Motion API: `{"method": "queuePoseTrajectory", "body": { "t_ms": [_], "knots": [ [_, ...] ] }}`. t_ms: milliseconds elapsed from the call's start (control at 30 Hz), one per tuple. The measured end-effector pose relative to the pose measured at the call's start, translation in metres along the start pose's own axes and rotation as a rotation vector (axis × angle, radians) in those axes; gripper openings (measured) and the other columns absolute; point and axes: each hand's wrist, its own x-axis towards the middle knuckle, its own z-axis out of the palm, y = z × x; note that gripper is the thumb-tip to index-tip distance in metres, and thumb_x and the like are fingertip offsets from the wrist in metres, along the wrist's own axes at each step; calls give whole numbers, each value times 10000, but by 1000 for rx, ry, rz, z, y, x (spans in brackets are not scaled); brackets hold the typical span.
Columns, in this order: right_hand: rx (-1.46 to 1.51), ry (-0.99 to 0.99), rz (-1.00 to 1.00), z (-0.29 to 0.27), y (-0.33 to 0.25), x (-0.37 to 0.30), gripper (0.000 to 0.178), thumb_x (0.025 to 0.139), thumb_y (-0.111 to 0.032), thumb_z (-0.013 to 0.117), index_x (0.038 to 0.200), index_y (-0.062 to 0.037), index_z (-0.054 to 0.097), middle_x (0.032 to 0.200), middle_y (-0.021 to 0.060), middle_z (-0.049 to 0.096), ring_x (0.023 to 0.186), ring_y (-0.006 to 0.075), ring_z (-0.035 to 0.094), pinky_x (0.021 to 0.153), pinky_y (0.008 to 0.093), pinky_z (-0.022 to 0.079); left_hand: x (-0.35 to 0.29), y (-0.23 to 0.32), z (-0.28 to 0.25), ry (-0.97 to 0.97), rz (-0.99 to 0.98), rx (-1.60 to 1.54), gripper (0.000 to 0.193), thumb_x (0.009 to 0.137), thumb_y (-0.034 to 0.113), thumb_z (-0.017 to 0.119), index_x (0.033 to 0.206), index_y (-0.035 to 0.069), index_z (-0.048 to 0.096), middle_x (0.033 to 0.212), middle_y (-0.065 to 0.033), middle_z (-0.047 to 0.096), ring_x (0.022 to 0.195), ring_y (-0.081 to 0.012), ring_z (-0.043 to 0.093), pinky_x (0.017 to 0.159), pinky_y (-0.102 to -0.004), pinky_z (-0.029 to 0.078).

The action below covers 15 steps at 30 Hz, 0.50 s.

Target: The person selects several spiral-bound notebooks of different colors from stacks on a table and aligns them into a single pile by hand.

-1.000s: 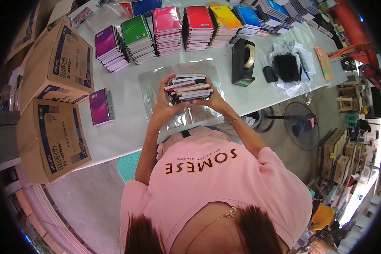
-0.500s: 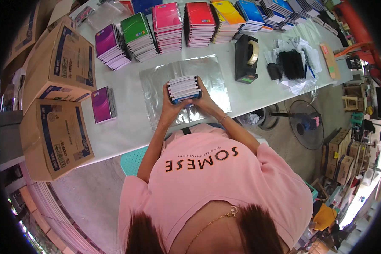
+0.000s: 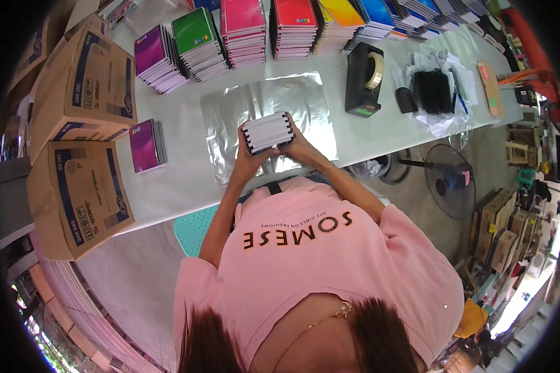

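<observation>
Between my two hands is a small stack of spiral notebooks (image 3: 268,132), its white page edges facing up and black binding coils showing at the sides. My left hand (image 3: 249,158) wraps the stack's left side, with the thumb along the near edge. On the opposite side, my right hand (image 3: 297,145) grips it the same way; some fingers of both hands are hidden by the stack. Beneath it lies a clear plastic sheet or bag (image 3: 221,115), shiny and slightly wrinkled. A purple spiral notebook (image 3: 147,147), possibly several piled together, rests to the left on the white table (image 3: 180,180).
Along the far side stand notebook stacks in purple (image 3: 158,59), green (image 3: 199,43), pink (image 3: 244,31), red (image 3: 294,28), yellow (image 3: 338,25) and blue (image 3: 374,22). A black tape dispenser (image 3: 358,81) and loose black coils (image 3: 431,91) sit right. Cardboard boxes (image 3: 87,193) border the left.
The stack has tilted in my hands: the blue cover seen at its near side is hidden now, and more page edges show. The whole view has shifted slightly.
</observation>
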Motion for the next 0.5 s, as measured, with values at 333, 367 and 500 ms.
{"method": "queuePoseTrajectory", "body": {
  "t_ms": [333,367,500],
  "knots": [
    [-69,-78,68,-29,-34,-11,974,608,26,626,1422,-67,100,1189,107,434,962,184,479,721,266,438,-13,29,22,217,10,74,753,668,8,759,1276,7,314,1162,-126,504,1086,-216,511,929,-324,428],
    [-59,-107,61,-39,-49,-15,964,594,12,645,1410,-67,138,1202,112,429,1011,194,462,789,281,416,-13,41,31,215,14,54,745,672,16,759,1275,9,321,1160,-124,508,1086,-215,512,927,-324,429],
    [-41,-131,-61,-97,-102,-32,926,580,-86,760,1365,-59,269,1256,127,419,1205,236,373,1032,352,290,17,84,77,121,-42,-195,718,681,18,757,1271,24,349,1171,-109,511,1095,-203,508,938,-331,418]
  ]
}}
